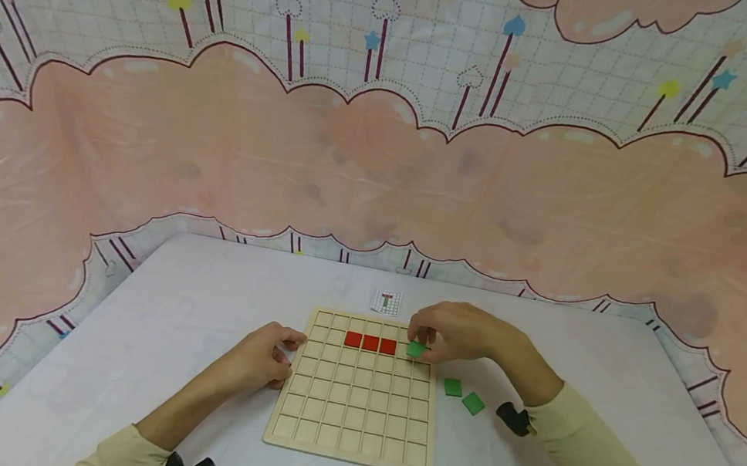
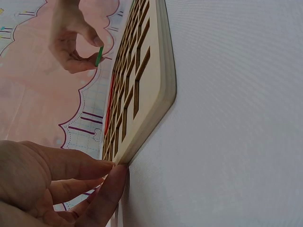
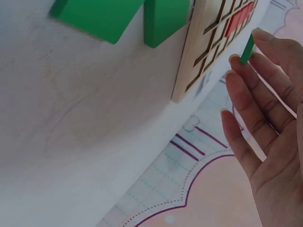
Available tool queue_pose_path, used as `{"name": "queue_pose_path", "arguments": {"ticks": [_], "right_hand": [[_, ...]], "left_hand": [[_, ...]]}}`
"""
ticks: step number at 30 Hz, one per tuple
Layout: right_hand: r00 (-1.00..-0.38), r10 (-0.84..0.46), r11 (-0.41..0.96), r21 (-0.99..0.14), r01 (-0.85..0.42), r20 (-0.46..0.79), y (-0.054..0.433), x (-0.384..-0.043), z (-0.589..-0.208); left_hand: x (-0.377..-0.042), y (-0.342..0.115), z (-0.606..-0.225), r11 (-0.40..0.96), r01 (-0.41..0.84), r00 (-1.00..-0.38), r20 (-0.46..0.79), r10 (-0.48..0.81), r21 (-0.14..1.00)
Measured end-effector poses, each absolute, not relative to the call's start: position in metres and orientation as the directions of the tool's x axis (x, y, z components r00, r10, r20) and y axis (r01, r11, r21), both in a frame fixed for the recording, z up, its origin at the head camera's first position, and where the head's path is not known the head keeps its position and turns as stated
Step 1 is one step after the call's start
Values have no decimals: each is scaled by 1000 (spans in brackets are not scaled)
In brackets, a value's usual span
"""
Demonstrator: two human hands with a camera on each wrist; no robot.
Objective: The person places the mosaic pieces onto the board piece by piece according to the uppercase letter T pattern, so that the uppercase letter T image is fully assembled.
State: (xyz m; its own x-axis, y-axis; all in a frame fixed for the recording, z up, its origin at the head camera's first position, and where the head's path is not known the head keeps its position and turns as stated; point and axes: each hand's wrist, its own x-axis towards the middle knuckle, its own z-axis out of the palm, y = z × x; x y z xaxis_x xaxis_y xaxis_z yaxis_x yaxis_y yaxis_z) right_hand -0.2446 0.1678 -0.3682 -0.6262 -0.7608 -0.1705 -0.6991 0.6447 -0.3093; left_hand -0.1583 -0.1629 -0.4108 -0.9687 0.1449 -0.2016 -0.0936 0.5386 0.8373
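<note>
The pale-wood grid board (image 1: 346,459) has brown lines and bears three red square tiles (image 1: 370,343). At its right side is a green square tile (image 1: 416,349); right of it, two more green tiles (image 1: 473,404). Beyond it, the peach backdrop (image 1: 380,179) has maroon scalloped outlines and dashed white patches.

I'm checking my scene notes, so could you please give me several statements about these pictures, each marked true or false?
1. The right hand pinches a green square tile. True.
2. Three red square tiles lie in one row of the pale wooden grid board. True.
3. No tiles lie beside the board. False: two loose green square tiles lie to its right.
4. Both hands hold tiles. False: the left hand holds the board's left edge.
</note>
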Motion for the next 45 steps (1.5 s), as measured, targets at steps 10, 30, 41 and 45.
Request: {"name": "queue_pose_path", "arguments": {"ticks": [10, 30, 41, 45], "right_hand": [[-609, -775, 628, -314, -712, -171, 156, -243, -368], [-574, -805, 587, -342, -733, -152, 142, -246, -373], [-556, -819, 565, -372, -737, -143, 135, -248, -376], [-540, -831, 547, -368, -752, -132, 132, -249, -377]], "left_hand": [[-157, -164, -412, 538, -96, -969, -203, 143, 838], [-159, -163, -412, 539, -91, -969, -199, 146, 838], [-159, -163, -412, 544, -86, -969, -198, 150, 835], [-158, -163, -411, 545, -83, -969, -195, 151, 835]]}}
